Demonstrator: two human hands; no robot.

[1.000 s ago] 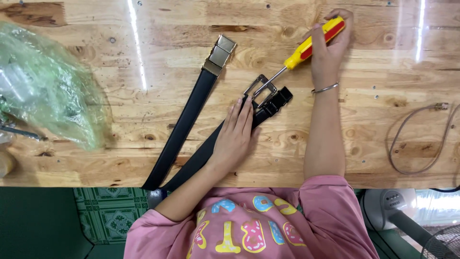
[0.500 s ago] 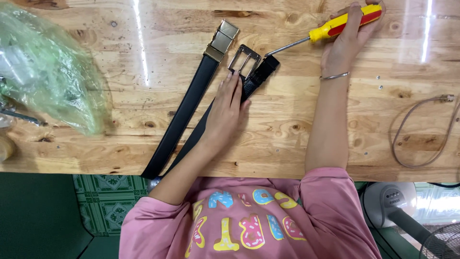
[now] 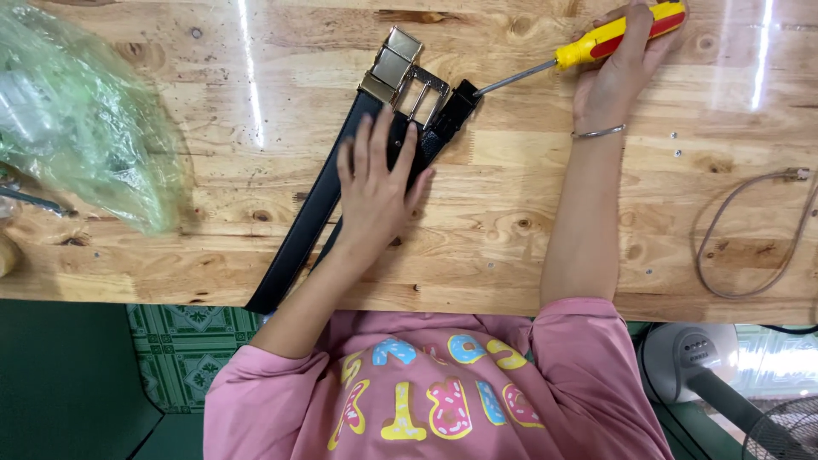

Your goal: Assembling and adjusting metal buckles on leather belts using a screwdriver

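My left hand lies flat and open, fingers spread, pressing the black leather belt against the wooden table. My right hand is closed around the yellow and red handle of the screwdriver, whose steel shaft points at the end of the strap by the silver frame buckle; the tip appears to touch there, though the exact contact point is too small to confirm. A second, brass-coloured plate buckle sits just beside the silver one. The straps run diagonally from the buckles down past the near table edge. Judgement: the leather looks supple and light, liable to slide or twist on the glossy boards, so a flat palm close behind the buckle is the sound hold; the metal buckles are rigid and give the firmest purchase. The smooth leather face could be scratched if the tip slips. A crumpled green plastic bag lies well apart on one side, a looped cable on the other.
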